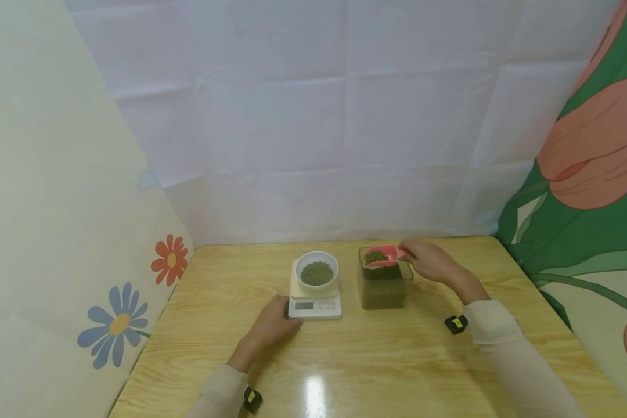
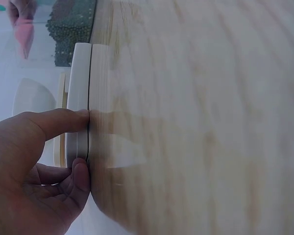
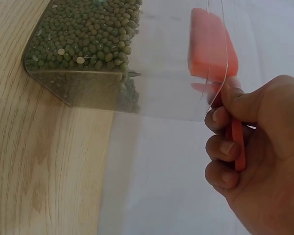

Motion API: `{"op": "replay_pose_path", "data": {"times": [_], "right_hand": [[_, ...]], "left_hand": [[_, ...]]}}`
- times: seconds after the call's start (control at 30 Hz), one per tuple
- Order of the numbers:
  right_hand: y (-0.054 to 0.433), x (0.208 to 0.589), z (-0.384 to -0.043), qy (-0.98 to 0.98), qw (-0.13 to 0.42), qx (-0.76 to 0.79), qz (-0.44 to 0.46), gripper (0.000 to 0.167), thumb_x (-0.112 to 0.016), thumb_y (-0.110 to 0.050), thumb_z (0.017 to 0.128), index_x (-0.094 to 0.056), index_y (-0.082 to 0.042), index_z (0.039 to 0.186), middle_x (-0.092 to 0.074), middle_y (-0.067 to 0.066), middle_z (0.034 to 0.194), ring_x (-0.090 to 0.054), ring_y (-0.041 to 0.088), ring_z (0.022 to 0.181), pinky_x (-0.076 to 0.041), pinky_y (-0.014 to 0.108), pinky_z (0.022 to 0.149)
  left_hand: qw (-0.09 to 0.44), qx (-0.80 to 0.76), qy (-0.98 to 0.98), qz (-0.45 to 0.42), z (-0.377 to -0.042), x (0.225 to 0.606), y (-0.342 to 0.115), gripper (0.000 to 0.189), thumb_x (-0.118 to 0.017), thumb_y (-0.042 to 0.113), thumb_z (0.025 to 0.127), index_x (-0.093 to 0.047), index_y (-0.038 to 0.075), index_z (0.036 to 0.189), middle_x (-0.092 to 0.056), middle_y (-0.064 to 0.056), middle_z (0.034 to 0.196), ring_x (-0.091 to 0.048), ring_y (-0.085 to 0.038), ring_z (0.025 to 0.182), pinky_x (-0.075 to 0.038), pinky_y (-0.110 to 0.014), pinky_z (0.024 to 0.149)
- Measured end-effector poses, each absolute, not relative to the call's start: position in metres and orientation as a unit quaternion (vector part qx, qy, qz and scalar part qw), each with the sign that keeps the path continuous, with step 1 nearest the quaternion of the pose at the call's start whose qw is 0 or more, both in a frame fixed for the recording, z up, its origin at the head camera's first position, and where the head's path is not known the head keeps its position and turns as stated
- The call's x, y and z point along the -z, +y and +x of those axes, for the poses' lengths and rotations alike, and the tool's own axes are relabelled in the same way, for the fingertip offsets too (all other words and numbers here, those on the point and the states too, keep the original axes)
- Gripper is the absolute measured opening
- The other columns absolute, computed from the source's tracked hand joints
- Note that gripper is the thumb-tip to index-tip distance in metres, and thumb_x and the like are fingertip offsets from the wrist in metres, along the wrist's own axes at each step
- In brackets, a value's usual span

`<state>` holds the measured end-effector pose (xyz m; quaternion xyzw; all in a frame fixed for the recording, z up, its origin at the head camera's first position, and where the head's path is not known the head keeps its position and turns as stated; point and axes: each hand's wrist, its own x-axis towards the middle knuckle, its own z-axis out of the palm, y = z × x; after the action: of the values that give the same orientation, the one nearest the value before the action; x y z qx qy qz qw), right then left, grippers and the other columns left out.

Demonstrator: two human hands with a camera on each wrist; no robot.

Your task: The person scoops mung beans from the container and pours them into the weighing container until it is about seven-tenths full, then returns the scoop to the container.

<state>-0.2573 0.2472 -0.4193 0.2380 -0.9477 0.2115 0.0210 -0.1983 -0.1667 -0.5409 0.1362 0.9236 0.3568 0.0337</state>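
Note:
A white kitchen scale [image 1: 321, 313] bears a white bowl [image 1: 316, 256] of green mung beans [image 1: 316, 273]. My left hand [image 1: 271, 323] grips the scale's front left corner. In the left wrist view, the thumb lies along the scale's edge and the curled fingers touch its side. Right of the scale stands a clear square container [image 1: 382, 297], partly filled with mung beans [image 3: 88, 36]. My right hand [image 1: 427, 261] holds a pink scoop [image 3: 210, 46] by its handle at the container's top. Mung beans lie in the scoop in the head view.
Both things stand towards the back of a wood-grain table [image 1: 188, 360]. White cloth [image 1: 271, 145] hangs behind it, with flower-printed cloths at the left [image 1: 47, 244] and right [image 1: 595, 244]. Black wrist devices hang beside both sleeves.

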Motion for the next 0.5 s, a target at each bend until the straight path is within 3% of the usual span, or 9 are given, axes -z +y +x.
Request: {"op": "replay_pose_path", "data": {"times": [0.5], "right_hand": [[0.2498,0.42,-0.2558,-0.948,0.021,-0.215,0.232,0.015,-0.057,-0.013,0.109,-0.068,-0.003,0.108,-0.068,0.005,0.091,-0.056,0.016,0.077,-0.046,0.037,0.069]], "left_hand": [[0.033,-0.359,0.922,0.142,-0.1994,0.5405,-0.1666,0.049,-0.085,0.021,0.087,-0.07,0.0,0.128,-0.067,-0.011,0.113,-0.061,-0.024,0.105,-0.057,-0.054,0.103]]}}
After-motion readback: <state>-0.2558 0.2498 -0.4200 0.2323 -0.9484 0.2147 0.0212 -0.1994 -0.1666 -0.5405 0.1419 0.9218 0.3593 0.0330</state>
